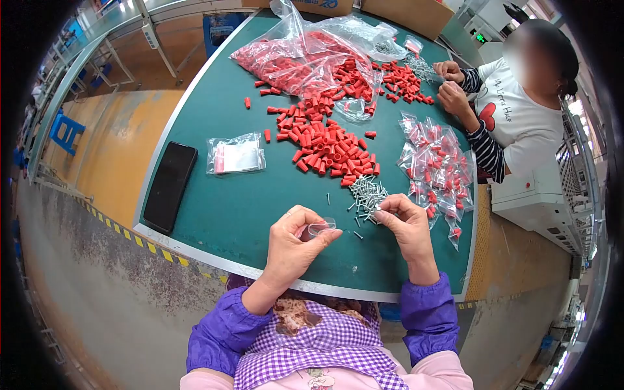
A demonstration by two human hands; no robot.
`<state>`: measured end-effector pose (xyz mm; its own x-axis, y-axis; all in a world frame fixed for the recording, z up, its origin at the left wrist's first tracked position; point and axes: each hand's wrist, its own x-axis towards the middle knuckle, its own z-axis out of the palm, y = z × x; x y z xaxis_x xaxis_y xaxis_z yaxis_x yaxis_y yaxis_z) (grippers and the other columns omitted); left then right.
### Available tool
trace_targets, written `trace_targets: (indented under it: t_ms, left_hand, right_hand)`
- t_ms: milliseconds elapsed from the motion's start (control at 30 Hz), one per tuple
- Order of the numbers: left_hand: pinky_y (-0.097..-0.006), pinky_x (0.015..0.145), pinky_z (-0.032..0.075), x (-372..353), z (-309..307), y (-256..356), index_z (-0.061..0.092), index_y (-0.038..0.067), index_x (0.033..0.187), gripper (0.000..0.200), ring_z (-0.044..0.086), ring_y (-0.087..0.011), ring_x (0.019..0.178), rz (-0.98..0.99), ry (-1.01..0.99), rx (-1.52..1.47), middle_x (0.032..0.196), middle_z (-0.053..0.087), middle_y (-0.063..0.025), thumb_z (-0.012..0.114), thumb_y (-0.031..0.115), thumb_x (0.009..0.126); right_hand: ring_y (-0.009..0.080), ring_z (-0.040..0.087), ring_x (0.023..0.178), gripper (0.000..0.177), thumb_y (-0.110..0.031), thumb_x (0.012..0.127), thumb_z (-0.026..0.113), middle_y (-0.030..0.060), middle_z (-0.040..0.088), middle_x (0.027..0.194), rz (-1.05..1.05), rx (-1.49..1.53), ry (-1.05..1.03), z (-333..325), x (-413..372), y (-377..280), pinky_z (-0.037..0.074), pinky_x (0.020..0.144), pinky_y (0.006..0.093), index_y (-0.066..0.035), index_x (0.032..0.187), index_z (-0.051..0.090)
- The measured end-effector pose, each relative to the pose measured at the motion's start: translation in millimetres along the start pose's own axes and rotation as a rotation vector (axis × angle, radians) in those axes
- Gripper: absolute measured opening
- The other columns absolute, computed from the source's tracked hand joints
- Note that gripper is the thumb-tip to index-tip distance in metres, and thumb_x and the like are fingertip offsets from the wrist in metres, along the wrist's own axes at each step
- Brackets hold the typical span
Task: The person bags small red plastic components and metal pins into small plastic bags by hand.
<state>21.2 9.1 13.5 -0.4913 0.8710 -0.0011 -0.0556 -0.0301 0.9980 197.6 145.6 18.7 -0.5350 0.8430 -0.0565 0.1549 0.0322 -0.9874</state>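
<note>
My left hand [296, 244] is closed around a small clear plastic bag [323, 227], whose mouth gapes in a loop between thumb and fingers. At the near right edge of a pile of silver screws [368, 197], my right hand [408, 227] has its thumb and fingers pinched together. What lies between those fingertips is too small to make out. Just beyond the screws spreads a heap of red plastic caps [328, 146], shaped like short tapered tubes. A few single screws lie loose near the pile.
On the green table [214, 221] lie a black phone [170, 187], a stack of flat bags [236, 155], filled small bags [437, 166] and a large bag of red caps [286, 62]. Across on the right, a co-worker [520, 110] handles small parts beside more caps [403, 83].
</note>
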Motion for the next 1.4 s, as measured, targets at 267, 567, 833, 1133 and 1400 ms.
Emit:
trace_targets:
  t_ms: [267,567,833,1133,1400]
  left_hand:
    - [-0.0188,0.059,0.041,6,8,-8,0.061,0.001,0.079,0.018,0.051,-0.0044,0.068,0.045,-0.015,0.114,0.079,0.056,0.0000,0.078,0.004,0.072]
    - [-0.0222,0.050,0.035,8,10,-3,0.062,0.001,0.078,0.021,0.044,-0.0062,0.059,0.222,0.023,0.315,0.073,0.053,-0.0011,0.079,0.010,0.070]
    - [-0.0223,0.050,0.036,5,3,-3,0.062,0.001,0.078,0.020,0.045,-0.0061,0.058,0.241,0.063,0.316,0.072,0.055,-0.0018,0.079,0.009,0.069]
    - [-0.0197,0.050,0.037,5,-8,0,0.062,0.001,0.077,0.019,0.046,-0.0038,0.059,0.178,0.112,0.235,0.075,0.056,-0.0004,0.078,0.009,0.071]
    - [-0.0190,0.051,0.037,11,-17,-6,0.062,0.000,0.078,0.019,0.047,-0.0030,0.060,0.170,0.146,0.197,0.076,0.057,-0.0004,0.078,0.008,0.072]
  right_hand:
    - [0.0059,0.058,0.075,0.011,0.000,0.082,0.067,0.0032,0.063,0.087,0.194,0.385,-0.040,5,2,-12,0.045,0.063,0.0180,-0.004,0.092,0.063]
    - [0.0246,0.063,0.076,0.020,0.002,0.074,0.067,0.0104,0.063,0.086,-0.669,-0.605,-0.281,35,-2,-64,0.050,0.064,0.0326,-0.002,0.092,0.060]
    - [0.0298,0.061,0.077,0.013,0.000,0.077,0.064,0.0114,0.061,0.085,-0.463,-0.465,-0.315,51,14,-74,0.049,0.065,0.0356,-0.001,0.089,0.061]
    - [0.0312,0.057,0.096,0.030,-0.007,0.072,0.070,0.0134,0.057,0.100,-0.578,-0.966,-0.169,87,80,-26,0.047,0.080,0.0403,-0.004,0.100,0.060]
    - [0.0330,0.060,0.086,0.022,-0.009,0.076,0.066,0.0142,0.059,0.087,-0.435,-1.140,-0.365,90,88,-27,0.048,0.074,0.0419,-0.005,0.098,0.061]
